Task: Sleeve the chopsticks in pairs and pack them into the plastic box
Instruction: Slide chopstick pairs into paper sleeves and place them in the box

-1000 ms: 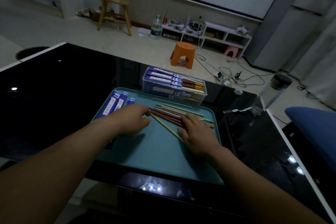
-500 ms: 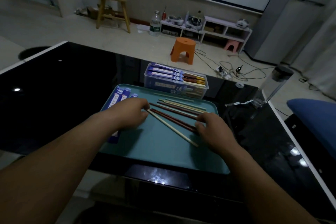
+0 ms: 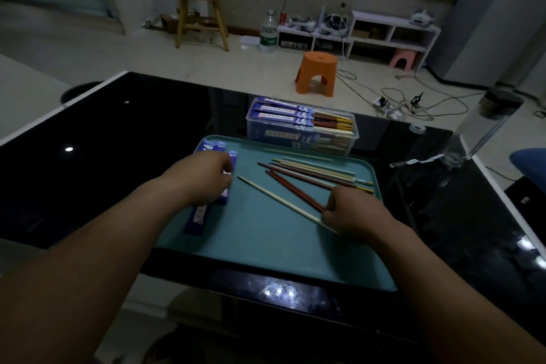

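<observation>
Behind the tray [image 3: 266,245], plastic box [image 3: 251,127] holds sleeved chopsticks [image 3: 295,117].

Dim, perhaps underexposed; glare spots on glossy table [image 3: 88,127]; edges warped.

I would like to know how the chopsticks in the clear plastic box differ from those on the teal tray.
The boxed chopsticks wear blue paper sleeves; the tray chopsticks are bare. The boxed ones lie parallel in the clear plastic box; the tray ones fan loosely across the teal tray. Both include dark red and cream sticks.
</observation>
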Available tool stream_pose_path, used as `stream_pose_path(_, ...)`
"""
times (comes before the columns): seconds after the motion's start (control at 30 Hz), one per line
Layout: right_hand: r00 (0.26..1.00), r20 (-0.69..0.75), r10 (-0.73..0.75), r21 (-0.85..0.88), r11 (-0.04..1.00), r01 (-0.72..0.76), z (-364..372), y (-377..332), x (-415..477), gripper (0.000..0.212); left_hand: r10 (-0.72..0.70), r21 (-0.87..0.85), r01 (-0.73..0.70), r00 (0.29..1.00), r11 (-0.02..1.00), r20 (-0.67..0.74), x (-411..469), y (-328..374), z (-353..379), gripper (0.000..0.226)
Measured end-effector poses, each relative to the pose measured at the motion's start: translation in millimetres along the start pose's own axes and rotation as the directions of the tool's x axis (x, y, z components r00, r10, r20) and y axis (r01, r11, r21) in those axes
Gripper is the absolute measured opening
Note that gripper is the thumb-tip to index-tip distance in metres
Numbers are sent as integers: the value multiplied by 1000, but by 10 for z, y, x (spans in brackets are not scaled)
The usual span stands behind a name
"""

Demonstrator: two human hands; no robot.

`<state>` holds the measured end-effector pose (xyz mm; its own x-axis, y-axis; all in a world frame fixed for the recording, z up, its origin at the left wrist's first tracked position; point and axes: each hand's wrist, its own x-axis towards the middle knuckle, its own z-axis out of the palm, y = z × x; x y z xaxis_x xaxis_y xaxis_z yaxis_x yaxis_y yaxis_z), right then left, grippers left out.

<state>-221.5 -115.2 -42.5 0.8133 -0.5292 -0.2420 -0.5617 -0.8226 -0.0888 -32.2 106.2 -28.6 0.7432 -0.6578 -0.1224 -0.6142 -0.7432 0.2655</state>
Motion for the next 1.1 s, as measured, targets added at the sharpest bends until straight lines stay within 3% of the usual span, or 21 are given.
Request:
stream_pose_path(0.07,1000,11,13,11,1000,-13,-1,1,4,19,-54,45,55,998,998,-19,-20,-63,-7,16)
stream_pose_path(0.13,1000,6,15,34,999,-16,18,2,2,17,-112,87,111,994,990,7,-36,-98,28,22)
stream_pose_path(0.3,998,-61,-9,71,997,13,76,20,3,25,-248,111,243,968,964,28,-16,-104,194,86)
stream_pose_path(0.4,999,-46,-17,78,997,20,71,23,1,25,-258,128,255,966,958,7,-14,-68,234,97)
stream_pose_path(0.63,1000,9,11,67,998,-12,39,3,-8,6,-260,117,250,963,961,76,-37,-36,155,54)
stream_pose_path(0.8,998,47,30,57,998,-32,11,-47,-42,17,-223,97,218,974,971,43,-72,75,122,34)
stream_pose_path(0.97,998,55,34,35,999,-36,8,-84,-68,14,-142,-6,142,989,990,-34,-64,143,110,39)
stream_pose_path(1.1,998,55,32,20,999,-33,12,-99,-74,17,-146,-68,145,989,987,-12,-68,230,170,27)
